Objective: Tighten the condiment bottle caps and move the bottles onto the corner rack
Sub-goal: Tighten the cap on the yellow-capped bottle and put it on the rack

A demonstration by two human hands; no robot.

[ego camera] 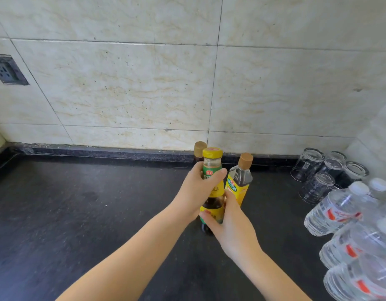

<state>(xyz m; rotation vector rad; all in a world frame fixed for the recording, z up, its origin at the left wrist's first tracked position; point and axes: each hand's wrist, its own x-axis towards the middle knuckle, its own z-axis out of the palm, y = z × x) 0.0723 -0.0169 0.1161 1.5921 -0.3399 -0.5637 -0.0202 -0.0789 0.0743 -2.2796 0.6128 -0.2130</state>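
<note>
A dark sauce bottle with a yellow cap [212, 168] and yellow-green label stands upright on the black countertop [79, 213]. My left hand [194, 190] grips its upper body below the neck. My right hand [229, 227] wraps its lower body near the base. Just right of it stands a yellow-labelled bottle with a brown cap [239, 181]. Behind the held bottle, only the brown cap and dark neck of a third bottle [199, 149] show. No rack is in view.
Several upturned clear glasses [326, 170] stand at the back right by the wall corner. Several plastic water bottles [348, 216] crowd the right edge. A dark wall socket [8, 69] sits on the tiled wall at left.
</note>
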